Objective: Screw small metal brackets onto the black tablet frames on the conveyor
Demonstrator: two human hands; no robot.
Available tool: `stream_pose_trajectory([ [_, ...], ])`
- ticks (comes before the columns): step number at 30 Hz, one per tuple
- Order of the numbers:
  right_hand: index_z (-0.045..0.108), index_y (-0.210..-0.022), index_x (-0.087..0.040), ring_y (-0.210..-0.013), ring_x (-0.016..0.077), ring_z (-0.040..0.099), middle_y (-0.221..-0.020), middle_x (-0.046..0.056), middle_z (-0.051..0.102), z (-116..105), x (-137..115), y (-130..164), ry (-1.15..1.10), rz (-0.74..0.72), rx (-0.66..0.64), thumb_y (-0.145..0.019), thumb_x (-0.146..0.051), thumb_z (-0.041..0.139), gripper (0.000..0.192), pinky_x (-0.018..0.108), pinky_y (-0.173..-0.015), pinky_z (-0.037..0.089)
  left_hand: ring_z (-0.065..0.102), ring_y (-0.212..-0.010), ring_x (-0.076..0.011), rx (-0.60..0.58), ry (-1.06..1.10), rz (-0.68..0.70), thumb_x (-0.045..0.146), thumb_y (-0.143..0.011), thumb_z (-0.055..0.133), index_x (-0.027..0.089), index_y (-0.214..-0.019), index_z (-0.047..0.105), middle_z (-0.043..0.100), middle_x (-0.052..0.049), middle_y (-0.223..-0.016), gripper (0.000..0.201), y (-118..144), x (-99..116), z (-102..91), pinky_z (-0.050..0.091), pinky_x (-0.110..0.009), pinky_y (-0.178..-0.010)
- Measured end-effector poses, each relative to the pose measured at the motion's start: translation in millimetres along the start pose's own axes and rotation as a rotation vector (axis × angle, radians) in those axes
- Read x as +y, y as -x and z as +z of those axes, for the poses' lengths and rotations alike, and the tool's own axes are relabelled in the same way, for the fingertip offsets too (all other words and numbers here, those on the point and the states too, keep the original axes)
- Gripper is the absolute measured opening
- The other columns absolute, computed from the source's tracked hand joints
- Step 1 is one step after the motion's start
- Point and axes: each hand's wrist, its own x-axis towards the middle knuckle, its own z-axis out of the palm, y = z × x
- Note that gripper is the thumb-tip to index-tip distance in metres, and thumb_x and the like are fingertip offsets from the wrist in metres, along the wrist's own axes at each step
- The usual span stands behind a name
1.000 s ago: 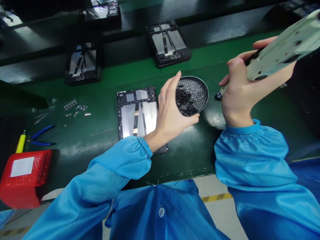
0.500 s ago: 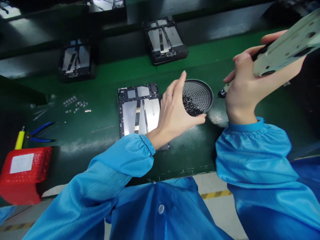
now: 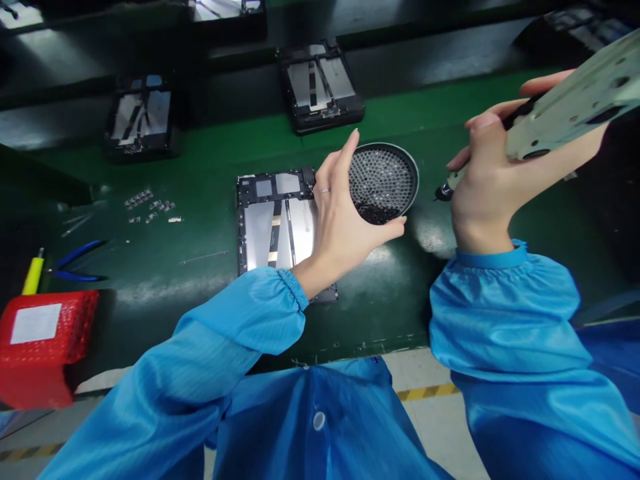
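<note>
My left hand (image 3: 341,217) grips the near-left rim of a round screw tray (image 3: 384,170), its thumb and fingers spread around the side. Holes cover the tray's grey floor, and small black screws (image 3: 376,212) are heaped at the side toward my palm. Under my left wrist lies an open tablet-like device (image 3: 255,230) with silver panels and a flat ribbon cable; my hand and sleeve hide its right part. Wrapped around a pale electric screwdriver (image 3: 565,110), my right hand (image 3: 483,180) is held right of the tray, the dark tip pointing left.
Two similar devices, one at the back left (image 3: 141,119) and one behind the tray (image 3: 320,87), stand farther off. Small metal parts (image 3: 140,199), blue-handled pliers (image 3: 80,260), a yellow-handled tool (image 3: 33,275) and a red bubble-wrap pouch (image 3: 50,333) are at left.
The tray has shifted slightly left and away from me with my left hand, and appears tilted, its screws gathered closer to the palm. My right hand keeps the screwdriver in nearly the same place.
</note>
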Motion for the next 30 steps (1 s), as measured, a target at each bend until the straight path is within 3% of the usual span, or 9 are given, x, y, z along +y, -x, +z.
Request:
stream_pose_trajectory([
  [5, 0.068, -0.132, -0.021, -0.103, 0.0074, 0.077, -0.117, -0.002, 0.066, 0.3, -5.9, 0.2, 0.008, 0.032, -0.044, -0.106, -0.027, 0.078, 0.028, 0.008, -0.060, 0.057, 0.017, -0.184, -0.0428, 0.000, 0.077, -0.027, 0.023, -0.087, 0.097, 0.040, -0.186, -0.003, 0.025, -0.016, -0.190, 0.141, 0.1, 0.1, -0.8, 0.024, -0.064, -0.151],
  [7, 0.068, -0.131, -0.019, -0.103, 0.0077, 0.077, -0.114, -0.001, 0.065, -1.3, -3.8, -0.7, 0.004, 0.033, -0.044, -0.106, -0.026, 0.078, 0.028, 0.008, -0.060, 0.058, 0.022, -0.182, -0.0423, -0.057, 0.091, 0.008, 0.023, -0.085, 0.097, 0.039, -0.185, 0.007, 0.028, -0.013, -0.190, 0.135, 0.8, -1.9, -1.3, 0.030, -0.058, -0.150],
  [10, 0.067, -0.132, -0.018, -0.103, 0.0071, 0.077, -0.122, 0.000, 0.066, -3.7, 2.1, -2.0, -0.048, -0.036, -0.036, -0.106, -0.024, 0.079, 0.029, 0.007, -0.058, 0.057, 0.038, -0.174, -0.0424, -0.213, 0.089, 0.062, 0.020, -0.078, 0.096, 0.033, -0.183, 0.026, 0.036, -0.013, -0.185, 0.127, 1.3, -4.7, -1.7, 0.042, -0.053, -0.144],
  [14, 0.067, -0.128, -0.019, -0.099, 0.0057, 0.076, -0.127, 0.000, 0.065, -2.6, 1.2, -2.2, -0.037, -0.007, -0.014, -0.105, -0.025, 0.080, 0.027, 0.010, -0.056, 0.056, 0.054, -0.161, -0.0451, -0.450, -0.050, 0.035, 0.017, -0.073, 0.092, 0.023, -0.180, 0.037, 0.047, -0.019, -0.177, 0.121, -6.1, -4.5, -5.8, 0.046, -0.064, -0.137],
  [18, 0.062, -0.128, -0.022, -0.097, 0.0034, 0.074, -0.128, -0.001, 0.063, 2.7, -7.6, -1.8, 0.065, -0.007, -0.021, -0.109, -0.029, 0.076, 0.025, 0.012, -0.056, 0.055, 0.051, -0.165, -0.0486, -0.718, -0.156, 0.135, 0.009, -0.065, 0.090, 0.029, -0.178, 0.047, 0.049, -0.017, -0.181, 0.122, -29.4, -8.5, -22.5, 0.038, -0.072, -0.141],
  [21, 0.058, -0.126, -0.021, -0.097, 0.0032, 0.074, -0.127, -0.001, 0.061, 7.5, -14.1, -1.4, 0.120, 0.020, -0.059, -0.110, -0.032, 0.075, 0.027, 0.012, -0.054, 0.054, 0.037, -0.175, -0.0514, -0.914, -0.208, 0.223, 0.005, -0.054, 0.095, 0.039, -0.179, 0.045, 0.042, -0.011, -0.189, 0.138, -45.2, -18.8, -36.1, 0.024, -0.082, -0.145],
  [23, 0.055, -0.125, -0.020, -0.094, 0.0034, 0.073, -0.127, 0.000, 0.060, 11.1, -20.1, -1.2, 0.135, 0.056, -0.079, -0.108, -0.037, 0.077, 0.032, 0.013, -0.053, 0.054, 0.033, -0.176, -0.0582, -0.879, -0.247, 0.181, 0.008, -0.045, 0.102, 0.039, -0.182, 0.041, 0.038, -0.014, -0.191, 0.153, -47.0, -25.9, -39.5, 0.022, -0.084, -0.143],
  [26, 0.057, -0.125, -0.021, -0.094, 0.0013, 0.072, -0.129, -0.002, 0.061, 16.6, -30.5, -0.6, 0.135, 0.073, -0.092, -0.110, -0.036, 0.075, 0.028, 0.011, -0.056, 0.055, 0.039, -0.169, -0.0658, -0.727, -0.247, 0.116, 0.018, -0.043, 0.110, 0.035, -0.183, 0.038, 0.046, -0.020, -0.183, 0.159, -39.6, -32.7, -36.8, 0.031, -0.085, -0.139],
  [30, 0.064, -0.128, -0.028, -0.097, -0.0021, 0.072, -0.128, -0.007, 0.064, 18.1, -36.5, 2.8, 0.118, 0.051, -0.140, -0.115, -0.030, 0.069, 0.014, 0.010, -0.063, 0.054, 0.038, -0.175, -0.0572, -0.773, -0.214, 0.209, 0.016, -0.061, 0.103, 0.040, -0.183, 0.037, 0.050, -0.014, -0.183, 0.140, -38.3, -32.8, -37.3, 0.026, -0.082, -0.144],
])
